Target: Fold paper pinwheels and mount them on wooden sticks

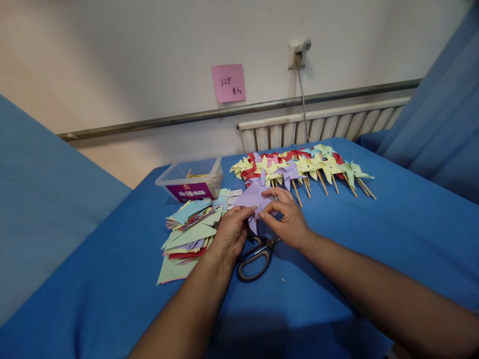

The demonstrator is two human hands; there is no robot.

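A purple paper pinwheel (250, 196) is held up above the blue cloth, between both hands. My left hand (234, 229) pinches its lower part, thumb on top. From the right, my right hand (286, 217) has thumb and fingers closed on the pinwheel's folded edge. Part of the paper is hidden behind the fingers. Black-handled scissors (255, 267) lie on the cloth just below the hands, their blades partly covered. To the left sits a stack of coloured paper pieces (190, 234), some cut and loosely piled.
A clear plastic box (215, 182) with thin sticks inside stands at the back left. Several pinwheels on sticks (329, 167) lie in a row at the back right. Behind the table are a radiator (322, 127), a metal rail (179, 118) and a plugged-in cable (302, 94).
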